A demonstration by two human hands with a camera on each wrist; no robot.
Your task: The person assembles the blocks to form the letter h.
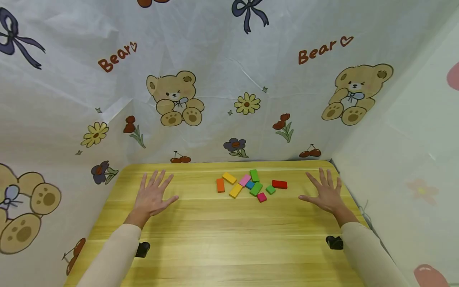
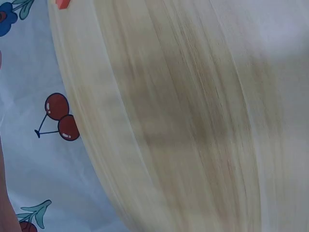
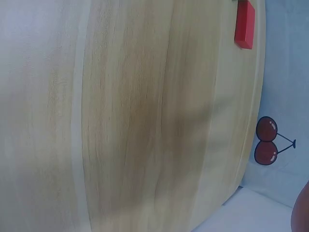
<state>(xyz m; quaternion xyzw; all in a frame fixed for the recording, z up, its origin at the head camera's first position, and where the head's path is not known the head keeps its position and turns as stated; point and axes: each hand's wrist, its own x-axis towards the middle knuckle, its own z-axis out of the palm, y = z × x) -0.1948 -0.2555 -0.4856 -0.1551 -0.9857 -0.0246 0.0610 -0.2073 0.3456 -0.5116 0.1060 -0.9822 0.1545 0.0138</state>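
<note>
My left hand (image 1: 152, 198) is over the left part of the wooden table, fingers spread and holding nothing. On the far right side my right hand (image 1: 327, 194) has its fingers spread too, also holding nothing. Between the hands, toward the back edge, lies a loose group of coloured blocks: an orange block (image 1: 220, 185), yellow blocks (image 1: 235, 190), a pink block (image 1: 245, 180), a blue block (image 1: 250, 185), green blocks (image 1: 256, 189), a small magenta block (image 1: 262, 197) and a red block (image 1: 279, 184). The red block (image 3: 245, 24) also shows in the right wrist view, nearest my right hand.
The wooden table (image 1: 229, 239) has rounded back corners. Behind it hangs a white cloth (image 1: 215, 79) printed with bears and flowers; a pale wall (image 1: 405, 167) stands at the right. A black wrist camera (image 1: 143, 250) sits at the left sleeve, another camera (image 1: 334, 242) at the right.
</note>
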